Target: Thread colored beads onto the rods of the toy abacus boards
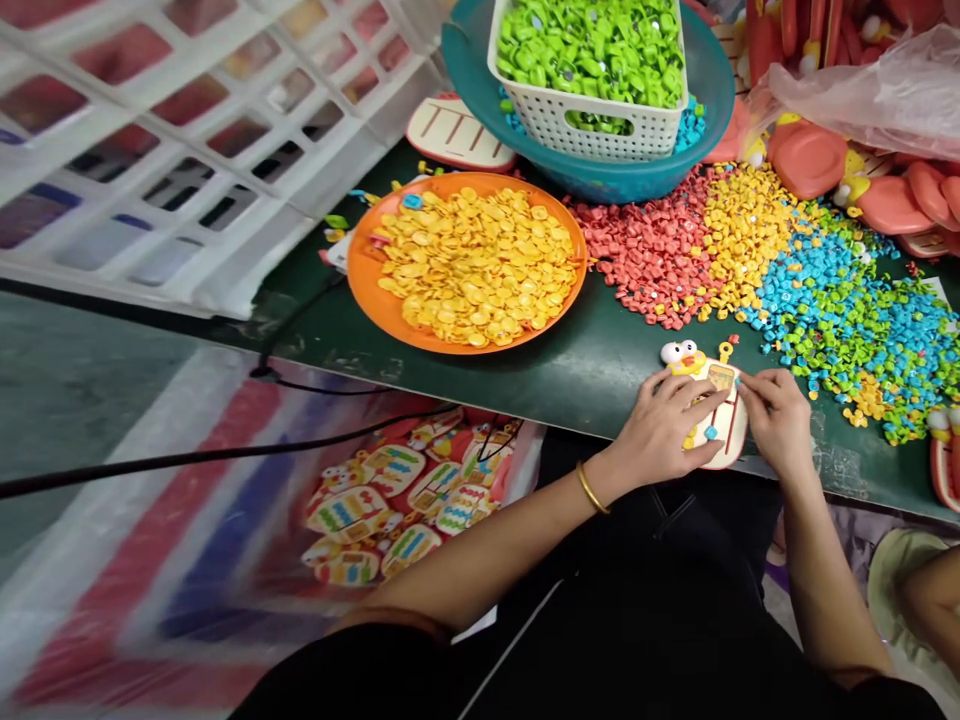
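A cream toy board [732, 442] with a duck-like head [684, 356], bulging eyes and red grooves lies at the table's front edge. My left hand [660, 425] holds the board from the left, with fingers over its face and thumb near the bottom. A blue piece [711, 433] sits on the board by that thumb. At the board's right edge, my right hand [780, 415] is closed in a pinch on a small blue piece [738, 384], mostly hidden by the fingertips. Beyond the board are heaps of red pieces [660, 260], yellow pieces [742, 225] and mixed blue and green pieces [840, 310].
An orange plate [367, 300] holds yellow discs. Behind it, a white basket [525, 110] of green pieces stands in a teal basin [465, 70]. A white crate [255, 230] is at left. Finished-looking boards [405, 500] lie in a bag below; black cables [225, 463] cross there.
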### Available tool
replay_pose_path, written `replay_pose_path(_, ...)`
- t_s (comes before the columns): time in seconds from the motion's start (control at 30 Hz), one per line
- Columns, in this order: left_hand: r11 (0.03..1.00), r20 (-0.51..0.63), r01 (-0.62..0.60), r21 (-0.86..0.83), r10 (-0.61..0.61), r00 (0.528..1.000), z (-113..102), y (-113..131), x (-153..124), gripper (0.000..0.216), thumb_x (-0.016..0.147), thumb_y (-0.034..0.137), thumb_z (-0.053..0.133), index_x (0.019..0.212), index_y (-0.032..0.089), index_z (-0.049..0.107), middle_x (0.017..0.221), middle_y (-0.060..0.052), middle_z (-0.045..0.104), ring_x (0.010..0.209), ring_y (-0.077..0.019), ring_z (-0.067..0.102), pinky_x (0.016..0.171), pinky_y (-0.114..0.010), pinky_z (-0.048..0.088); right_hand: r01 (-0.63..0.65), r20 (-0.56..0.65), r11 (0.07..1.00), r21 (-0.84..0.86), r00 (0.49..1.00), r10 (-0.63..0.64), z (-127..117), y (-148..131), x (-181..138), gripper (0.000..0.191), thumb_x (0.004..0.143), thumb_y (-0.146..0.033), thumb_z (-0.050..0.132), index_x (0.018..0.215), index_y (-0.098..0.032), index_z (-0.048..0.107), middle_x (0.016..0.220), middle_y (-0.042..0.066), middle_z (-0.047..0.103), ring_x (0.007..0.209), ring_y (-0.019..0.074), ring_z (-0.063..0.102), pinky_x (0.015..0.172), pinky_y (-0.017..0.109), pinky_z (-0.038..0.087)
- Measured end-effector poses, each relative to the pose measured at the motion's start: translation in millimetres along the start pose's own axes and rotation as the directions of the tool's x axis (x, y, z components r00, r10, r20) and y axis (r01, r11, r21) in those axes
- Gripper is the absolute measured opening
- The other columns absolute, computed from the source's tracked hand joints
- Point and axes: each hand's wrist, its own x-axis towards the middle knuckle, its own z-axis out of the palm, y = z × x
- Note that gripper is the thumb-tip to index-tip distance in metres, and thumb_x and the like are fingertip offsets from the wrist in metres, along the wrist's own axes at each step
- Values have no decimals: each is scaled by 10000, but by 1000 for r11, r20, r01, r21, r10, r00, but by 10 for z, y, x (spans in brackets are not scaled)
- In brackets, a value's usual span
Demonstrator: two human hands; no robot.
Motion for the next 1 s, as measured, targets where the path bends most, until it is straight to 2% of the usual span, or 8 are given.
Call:
replay_pose_path(0.1,997,-11,70,16,-70,997,10,44,46,432,833,482,654,1179,224,628,1245,-88,637,1196,-299,530,1083,-480,330,135,65,989,-68,989,-131,54,-60,-122,251,928,-250,521,994,-252,762,922,71,642,867,198,627,781,346,547)
replay_pose_path(0.23,995,-95,99,-15,-99,990,51,61,63,399,846,508,649,1078,185,611,1159,-108,659,1125,-289,574,1053,-477,364,253,114,967,27,960,-254,125,-65,-94,337,944,-180,443,1028,-279,754,972,65,687,920,194,649,819,341,554)
replay_pose_path(0.3,997,-128,66,-25,-69,989,76,57,44,456,862,496,651,1170,166,587,1185,-120,664,1151,-289,583,1090,-490,342,218,21,976,19,976,-219,137,16,67,306,944,-207,462,1034,-259,750,975,70,696,908,200,651,823,349,547)
replay_pose_path(0.4,1000,-164,1,-29,-6,986,119,56,-4,488,906,454,629,1293,170,542,1257,-116,666,1207,-267,593,1144,-491,314,54,-129,989,-135,989,-72,125,207,385,263,920,-275,528,1044,-203,748,948,105,681,848,228,622,796,382,524)
replay_pose_path(0.53,993,-232,-117,-2,114,966,168,65,-50,421,974,314,553,1364,161,508,1293,-114,670,1256,-227,599,1171,-474,330,35,-39,969,-244,998,-46,86,340,567,296,921,-238,484,1007,-186,763,881,114,653,880,253,589,812,402,494)
replay_pose_path(0.73,975,-154,-220,32,222,963,126,48,-4,415,988,217,491,1400,180,502,1338,-103,646,1288,-221,581,1234,-548,219,153,-26,987,-54,988,-155,27,172,166,250,946,-284,531,1033,-243,762,953,75,652,891,205,618,804,352,518)
replay_pose_path(0.9,945,-104,-326,24,326,939,137,-42,4,430,975,159,460,1403,171,502,1346,-97,641,1299,-205,568,1193,-488,353,203,21,971,-127,979,-202,96,68,-35,309,980,-241,460,1132,-251,729,969,82,627,930,204,586,824,346,526)
replay_pose_path(1.0,926,-87,-377,27,378,922,141,-79,-1,443,978,143,431,1418,147,484,1357,-118,630,1299,-185,568,1191,-458,363,219,32,965,-141,976,-216,113,60,-48,334,973,-202,444,1174,-239,708,1008,96,617,946,211,575,839,356,528)
